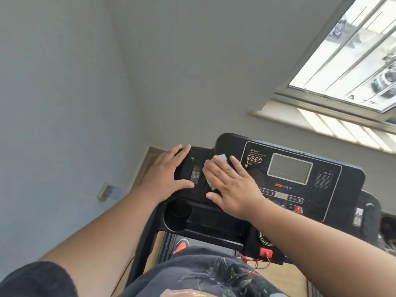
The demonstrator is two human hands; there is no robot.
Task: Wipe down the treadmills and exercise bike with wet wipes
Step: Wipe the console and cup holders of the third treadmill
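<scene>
The treadmill console (278, 189) is black plastic, glossy on its smooth outer rim and finely dotted and matt around the grey display (289, 171). The cup holder (177, 213) is smooth, shiny plastic. The wet wipe (220, 157) looks like thin, pale, soft cloth, possibly paper. The wall (64, 93) is matt painted plaster.

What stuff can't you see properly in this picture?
1. Wet wipe: in the head view, mostly covered by the right hand pressing flat on it.
2. Treadmill console: its right end is cut off by the picture's edge, and the button labels are too small to read.
3. Grip pad: partly hidden under the left hand.
4. Outside the window: blurred.
</scene>
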